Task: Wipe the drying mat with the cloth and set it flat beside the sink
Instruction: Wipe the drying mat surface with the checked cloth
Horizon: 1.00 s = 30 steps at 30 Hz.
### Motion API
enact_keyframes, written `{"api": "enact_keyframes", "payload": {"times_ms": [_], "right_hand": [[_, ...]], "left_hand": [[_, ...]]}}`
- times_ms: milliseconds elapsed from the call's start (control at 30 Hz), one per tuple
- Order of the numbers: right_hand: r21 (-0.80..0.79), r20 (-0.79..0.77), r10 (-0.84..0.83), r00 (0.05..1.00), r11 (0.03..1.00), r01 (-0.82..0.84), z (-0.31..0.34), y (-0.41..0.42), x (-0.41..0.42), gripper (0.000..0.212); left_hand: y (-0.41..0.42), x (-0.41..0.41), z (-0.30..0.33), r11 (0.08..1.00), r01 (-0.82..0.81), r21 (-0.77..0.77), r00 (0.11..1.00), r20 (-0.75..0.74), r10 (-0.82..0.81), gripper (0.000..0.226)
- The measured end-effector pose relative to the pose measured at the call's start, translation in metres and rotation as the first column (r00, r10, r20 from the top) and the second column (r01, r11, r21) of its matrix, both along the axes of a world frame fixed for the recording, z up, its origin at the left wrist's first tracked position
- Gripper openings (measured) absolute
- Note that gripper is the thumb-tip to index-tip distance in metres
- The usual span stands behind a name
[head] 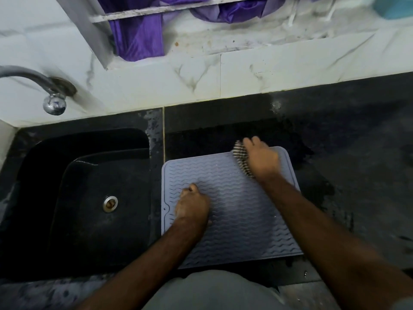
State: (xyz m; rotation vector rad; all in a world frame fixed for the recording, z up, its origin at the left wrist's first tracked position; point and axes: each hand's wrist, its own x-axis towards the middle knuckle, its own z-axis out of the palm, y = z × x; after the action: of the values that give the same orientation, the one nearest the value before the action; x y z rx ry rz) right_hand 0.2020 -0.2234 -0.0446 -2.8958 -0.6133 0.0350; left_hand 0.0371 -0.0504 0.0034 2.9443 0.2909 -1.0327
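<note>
Lying flat, one ridged lavender mat (232, 204); right hand (261, 159) clutches one striped cloth (240, 158) at one o'clock; left hand (193, 205) presses, fingers curled, holding nothing.

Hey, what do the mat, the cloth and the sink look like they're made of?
The mat looks like silicone or soft rubber: matte lavender-grey, moulded wavy ridges, raised rim, rounded corners. The cloth under the right hand seems woven fabric, with dark and light stripes, though blurred. The sink looks like black stone or composite, fairly dull, with a shiny metal drain.
</note>
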Motion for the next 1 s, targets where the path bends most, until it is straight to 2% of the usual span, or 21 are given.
{"api": "enact_keyframes", "payload": {"times_ms": [133, 167, 233, 333, 433, 533, 600, 733, 900, 1000], "right_hand": [[-0.023, 0.079, -0.197, 0.977, 0.98, 0.2, 0.008, -0.062, 0.007, 0.021], [-0.001, 0.076, -0.225, 0.971, 0.974, 0.226, 0.012, -0.066, 0.006, 0.02], [0.151, 0.024, -0.257, 0.966, 0.956, 0.25, 0.024, -0.054, -0.002, 0.018], [0.365, -0.06, -0.178, 0.982, 0.912, 0.187, 0.042, 0.008, -0.029, 0.03], [0.475, -0.166, -0.035, 0.986, 0.873, 0.111, 0.039, 0.09, -0.065, 0.035], [0.342, -0.255, -0.019, 0.967, 0.933, 0.108, 0.016, 0.125, -0.082, 0.036], [0.232, -0.196, -0.023, 0.98, 0.97, 0.069, 0.0, 0.116, -0.081, 0.036], [0.086, -0.088, 0.084, 0.993, 0.993, -0.076, -0.017, 0.085, -0.073, 0.044], [0.019, -0.06, 0.018, 0.998, 1.0, -0.017, -0.012, 0.012, -0.054, 0.041], [-0.013, -0.026, -0.096, 0.995, 0.995, 0.096, -0.007, -0.044, -0.042, 0.04]], "left_hand": [[0.003, -0.001, 0.0, 1.0, 0.01, -0.02, 1.0, 0.03, -0.009, 0.066], [0.003, -0.001, 0.0, 1.0, 0.006, -0.029, 0.999, 0.033, -0.005, 0.065], [0.004, -0.001, 0.002, 0.999, -0.006, -0.042, 1.0, 0.028, 0.007, 0.066], [0.002, -0.002, 0.006, 0.996, -0.051, -0.072, 0.999, 0.016, 0.052, 0.065], [0.003, -0.003, 0.009, 0.99, -0.086, -0.112, 0.992, 0.082, 0.095, 0.056], [0.002, -0.004, 0.01, 0.984, -0.101, -0.149, 0.984, 0.133, 0.121, 0.046], [0.0, -0.006, 0.009, 0.991, -0.073, -0.109, 0.991, 0.101, 0.084, 0.045], [0.0, -0.001, 0.009, 0.996, -0.058, -0.064, 0.998, 0.022, 0.06, 0.06], [-0.003, 0.004, 0.002, 1.0, -0.013, 0.003, 1.0, 0.01, 0.013, 0.058], [-0.005, 0.003, -0.002, 0.999, 0.007, 0.053, 1.0, 0.022, -0.008, 0.057]]}}
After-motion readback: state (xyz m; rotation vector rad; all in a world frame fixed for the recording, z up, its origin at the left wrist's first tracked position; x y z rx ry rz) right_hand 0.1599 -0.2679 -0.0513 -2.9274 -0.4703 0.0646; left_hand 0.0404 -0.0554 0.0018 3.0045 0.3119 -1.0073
